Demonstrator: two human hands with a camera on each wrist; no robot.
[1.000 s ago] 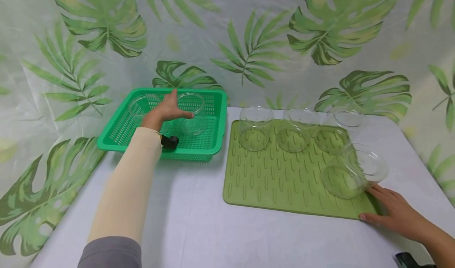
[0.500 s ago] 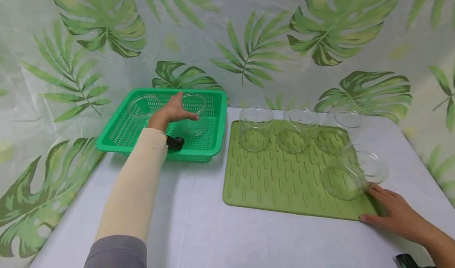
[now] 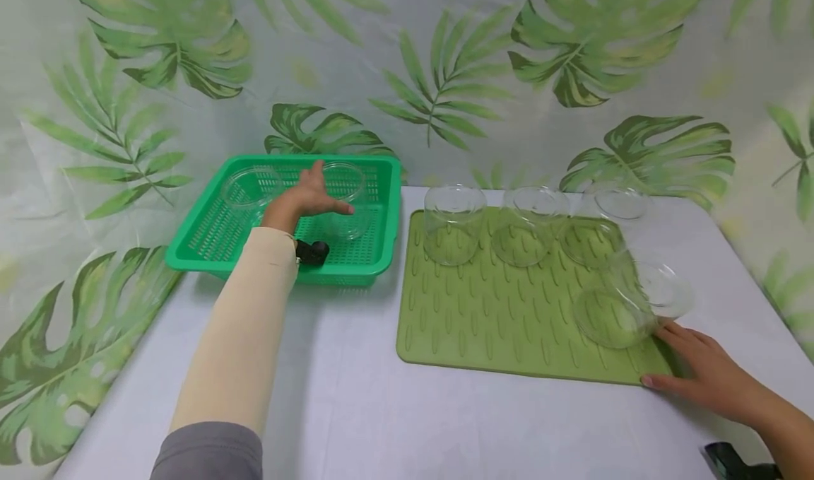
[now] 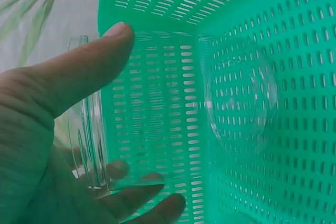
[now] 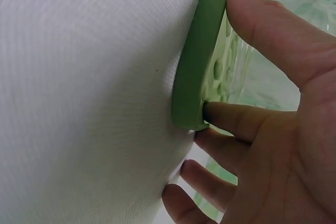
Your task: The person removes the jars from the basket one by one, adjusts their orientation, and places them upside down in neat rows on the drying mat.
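A clear cylindrical jar (image 3: 345, 218) stands inside the green plastic basket (image 3: 380, 254) at its right side. My left hand (image 3: 307, 198) holds it from the left near the top. In the left wrist view, the thumb (image 4: 94, 59) lies along one side of the clear jar (image 4: 157, 103), and the fingers (image 4: 139, 195) reach round the opposite side, partly seen through the wall. At the right, my right hand (image 3: 706, 370) rests at the near right corner of the green ribbed mat (image 3: 470, 324), thumb and forefinger touching its edge (image 5: 197, 66), other fingers on the cloth.
Another clear jar (image 3: 251, 189) stands in the basket's back left. Along the mat's back stand three clear jars, the left one (image 3: 454, 225) nearest the basket. One more jar (image 3: 613, 317) stands near the right hand. A leaf-print curtain (image 3: 445, 77) hangs behind the white-covered table (image 3: 369, 395).
My left hand and the jar in it have shifted slightly right within the basket, while my right hand stays at the mat's corner. The head view has tilted slightly.
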